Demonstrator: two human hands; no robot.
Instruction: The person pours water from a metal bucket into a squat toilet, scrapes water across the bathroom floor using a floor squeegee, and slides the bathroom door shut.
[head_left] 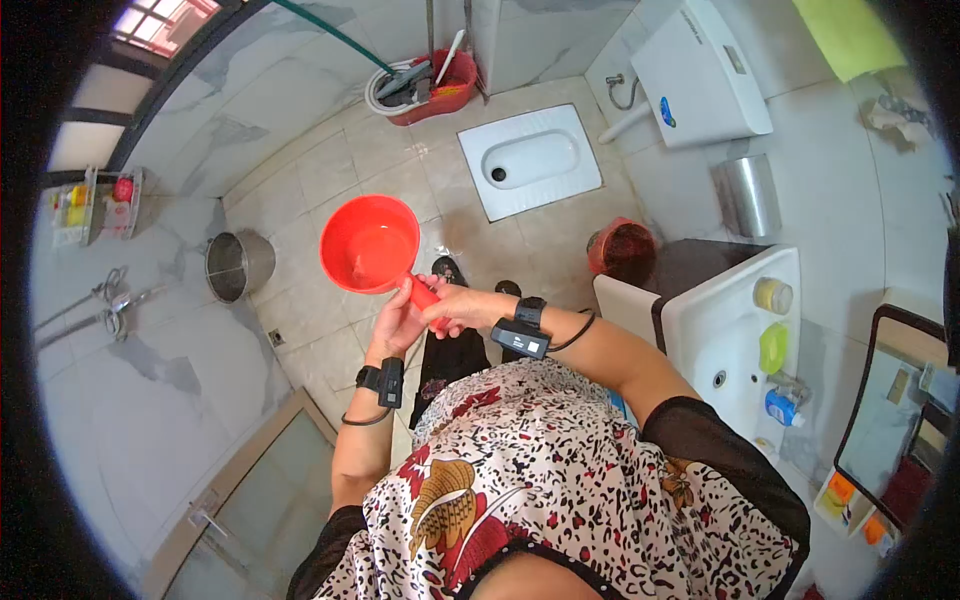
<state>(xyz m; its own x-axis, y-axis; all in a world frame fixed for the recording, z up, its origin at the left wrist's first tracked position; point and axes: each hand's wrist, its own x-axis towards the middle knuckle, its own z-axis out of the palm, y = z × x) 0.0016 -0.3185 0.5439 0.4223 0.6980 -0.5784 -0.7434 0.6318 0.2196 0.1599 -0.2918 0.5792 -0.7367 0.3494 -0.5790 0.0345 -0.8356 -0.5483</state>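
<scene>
A red plastic dipper (372,243) is held out in front of my body, its round bowl facing up and its short handle pointing back toward me. My right hand (468,309) is closed round the handle. Beside it, my left hand (398,322) has its fingers at the handle where it meets the bowl. The bowl has a shiny inside; whether it holds any water cannot be told. Both wrists carry black straps with small devices.
A white squat toilet (530,160) lies ahead, with a red mop bucket (450,92) behind it. A metal bucket (240,266) stands left. At right are a red waste bin (622,250), a white sink (725,340) and a mirror (885,400). A door (250,500) is at lower left.
</scene>
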